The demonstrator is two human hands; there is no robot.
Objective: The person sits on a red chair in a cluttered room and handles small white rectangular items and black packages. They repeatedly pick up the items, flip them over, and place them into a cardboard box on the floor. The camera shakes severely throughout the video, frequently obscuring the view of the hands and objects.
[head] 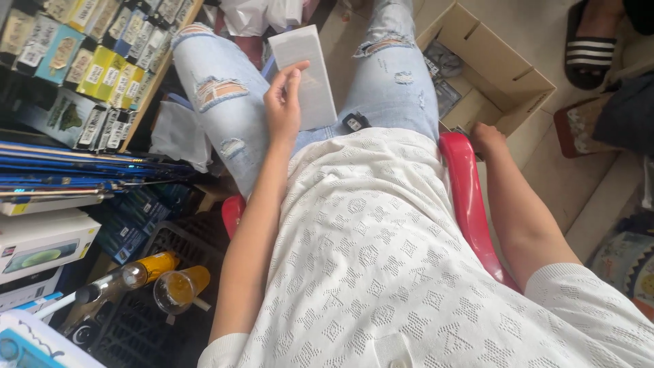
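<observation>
My left hand point(283, 102) is raised over my lap and holds a flat, pale grey rectangular box point(304, 71) by its lower left edge. My right hand point(488, 140) hangs down past the edge of the red plastic chair point(465, 191), next to an open cardboard box point(501, 75) on the floor. Its fingers are hidden, so its grip is unclear. A small black object point(355, 123) lies on my jeans, just right of the grey box. Inside the cardboard box are several small dark packets point(444, 82).
A shelf of small packaged boxes point(95, 54) fills the upper left, above a stack of thin blue rods point(75, 167). White product boxes point(41, 249), yellow-capped containers point(160, 276) and a black crate point(136, 334) crowd the lower left. Another person's sandalled foot point(589, 48) is at the upper right.
</observation>
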